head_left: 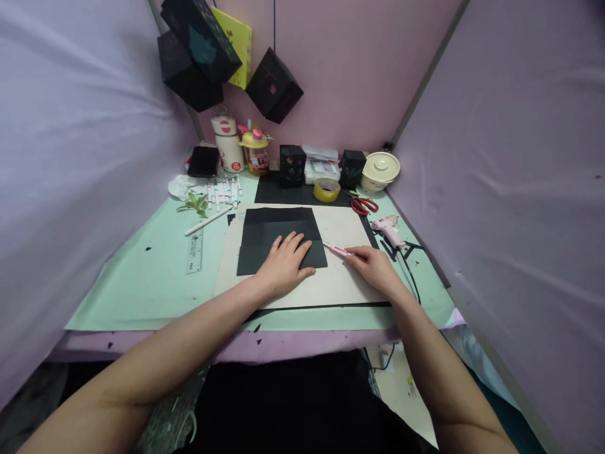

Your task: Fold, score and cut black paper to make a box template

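Note:
A black paper sheet [258,239] lies on a pale cutting board [340,284] in the middle of the table. My left hand [283,265] rests flat on the sheet's lower right part, fingers spread. In my right hand [368,265] is a pink craft knife [339,251], its thin blade pointing left at the sheet's right edge. Whether the blade touches the paper I cannot tell. The fingers of that hand are closed round the knife's rear end.
To the right lie red-handled scissors [363,206] and a pink glue gun [388,231] with its cord. Yellow tape [326,189], black boxes [292,165] and a lidded bowl [380,170] stand behind. At left are markers [222,191], a white pen [208,221] and a ruler [194,252]. Black boxes [274,86] hang overhead.

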Available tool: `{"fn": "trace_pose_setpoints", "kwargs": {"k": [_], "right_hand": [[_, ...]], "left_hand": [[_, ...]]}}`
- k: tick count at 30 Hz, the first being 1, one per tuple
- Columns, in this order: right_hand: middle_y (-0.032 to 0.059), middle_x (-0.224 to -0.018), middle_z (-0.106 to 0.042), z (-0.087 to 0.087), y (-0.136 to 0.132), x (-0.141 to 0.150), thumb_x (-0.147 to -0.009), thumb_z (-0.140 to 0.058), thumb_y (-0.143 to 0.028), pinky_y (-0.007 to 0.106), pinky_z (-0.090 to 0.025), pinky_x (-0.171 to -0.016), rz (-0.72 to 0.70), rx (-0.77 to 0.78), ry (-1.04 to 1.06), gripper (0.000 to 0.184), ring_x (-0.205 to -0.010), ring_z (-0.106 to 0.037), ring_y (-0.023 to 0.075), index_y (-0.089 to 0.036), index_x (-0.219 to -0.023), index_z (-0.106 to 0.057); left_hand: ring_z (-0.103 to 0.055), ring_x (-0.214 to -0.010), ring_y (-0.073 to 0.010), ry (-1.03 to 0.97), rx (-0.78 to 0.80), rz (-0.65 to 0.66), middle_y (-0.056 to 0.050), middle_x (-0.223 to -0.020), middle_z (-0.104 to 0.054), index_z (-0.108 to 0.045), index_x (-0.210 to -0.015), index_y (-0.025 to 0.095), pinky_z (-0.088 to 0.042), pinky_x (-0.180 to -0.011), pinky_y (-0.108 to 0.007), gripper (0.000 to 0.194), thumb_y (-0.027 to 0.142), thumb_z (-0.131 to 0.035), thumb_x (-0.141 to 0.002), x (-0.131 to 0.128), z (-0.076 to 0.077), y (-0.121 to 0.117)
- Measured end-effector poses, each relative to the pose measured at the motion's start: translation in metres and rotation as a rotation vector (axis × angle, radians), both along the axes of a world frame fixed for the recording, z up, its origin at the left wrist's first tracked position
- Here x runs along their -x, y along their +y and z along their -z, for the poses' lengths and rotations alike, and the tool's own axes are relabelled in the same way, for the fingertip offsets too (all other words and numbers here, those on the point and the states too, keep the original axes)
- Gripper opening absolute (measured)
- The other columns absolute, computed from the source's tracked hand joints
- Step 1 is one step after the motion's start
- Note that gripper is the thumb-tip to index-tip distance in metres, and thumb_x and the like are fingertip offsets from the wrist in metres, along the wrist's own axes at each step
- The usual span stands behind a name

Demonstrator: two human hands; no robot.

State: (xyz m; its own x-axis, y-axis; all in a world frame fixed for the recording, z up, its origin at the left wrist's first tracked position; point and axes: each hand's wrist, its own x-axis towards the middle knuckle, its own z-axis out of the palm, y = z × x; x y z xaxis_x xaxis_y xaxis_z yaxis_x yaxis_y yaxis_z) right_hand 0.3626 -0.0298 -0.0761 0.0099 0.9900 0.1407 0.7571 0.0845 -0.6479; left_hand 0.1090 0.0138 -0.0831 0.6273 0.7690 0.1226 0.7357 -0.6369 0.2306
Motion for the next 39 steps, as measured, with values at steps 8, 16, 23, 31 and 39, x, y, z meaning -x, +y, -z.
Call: {"fn": "trace_pose_setpoints", "kwargs": {"k": [8,16,23,31,39], "right_hand": [[0.0065,-0.108,-0.075,-0.004,-0.004,0.001,-0.09,-0.057,-0.037,0.035,-0.05,-0.085,-0.017,0.012,0.024,0.029,-0.096,-0.068,0.024,-0.023,-0.108,-0.075],[0.0054,-0.112,-0.075,-0.006,-0.005,-0.005,-0.091,-0.057,-0.039,0.034,-0.049,-0.089,-0.009,0.012,0.051,0.03,-0.103,-0.067,0.0242,-0.023,-0.11,-0.075],[0.0048,-0.111,-0.075,-0.009,-0.003,0.0,-0.091,-0.057,-0.039,0.033,-0.049,-0.089,-0.039,0.039,0.085,0.03,-0.102,-0.067,0.0234,-0.023,-0.109,-0.075],[0.0053,-0.113,-0.074,-0.011,-0.007,-0.004,-0.09,-0.059,-0.037,0.034,-0.049,-0.09,-0.072,0.05,0.079,0.029,-0.103,-0.067,0.0228,-0.023,-0.11,-0.074],[0.0059,-0.108,-0.075,-0.036,-0.025,-0.006,-0.089,-0.059,-0.034,0.034,-0.052,-0.084,-0.157,0.056,0.043,0.027,-0.096,-0.068,0.0215,-0.024,-0.108,-0.075]], "left_hand": [[-0.02,-0.148,-0.034,0.004,0.013,0.0,-0.016,-0.156,-0.033,-0.04,-0.146,0.016,-0.017,-0.118,-0.057,0.063,0.051,-0.048,-0.094,0.0,-0.001,0.0],[-0.019,-0.148,-0.0333,0.004,0.039,-0.003,-0.015,-0.157,-0.031,-0.039,-0.147,0.017,-0.016,-0.118,-0.056,0.063,0.051,-0.047,-0.094,0.0,-0.003,0.0],[-0.016,-0.149,-0.0315,0.038,0.05,-0.019,-0.014,-0.158,-0.029,-0.036,-0.148,0.018,-0.014,-0.12,-0.054,0.064,0.052,-0.046,-0.095,0.0,-0.005,-0.001],[-0.017,-0.149,-0.0314,0.026,0.05,-0.01,-0.014,-0.159,-0.029,-0.037,-0.148,0.017,-0.016,-0.12,-0.054,0.063,0.049,-0.047,-0.095,0.0,-0.004,-0.001],[-0.031,-0.144,-0.0272,-0.077,0.059,0.056,-0.013,-0.154,-0.037,-0.036,-0.147,0.018,-0.024,-0.118,-0.05,0.058,0.048,-0.043,-0.098,0.007,-0.01,0.003]]}}
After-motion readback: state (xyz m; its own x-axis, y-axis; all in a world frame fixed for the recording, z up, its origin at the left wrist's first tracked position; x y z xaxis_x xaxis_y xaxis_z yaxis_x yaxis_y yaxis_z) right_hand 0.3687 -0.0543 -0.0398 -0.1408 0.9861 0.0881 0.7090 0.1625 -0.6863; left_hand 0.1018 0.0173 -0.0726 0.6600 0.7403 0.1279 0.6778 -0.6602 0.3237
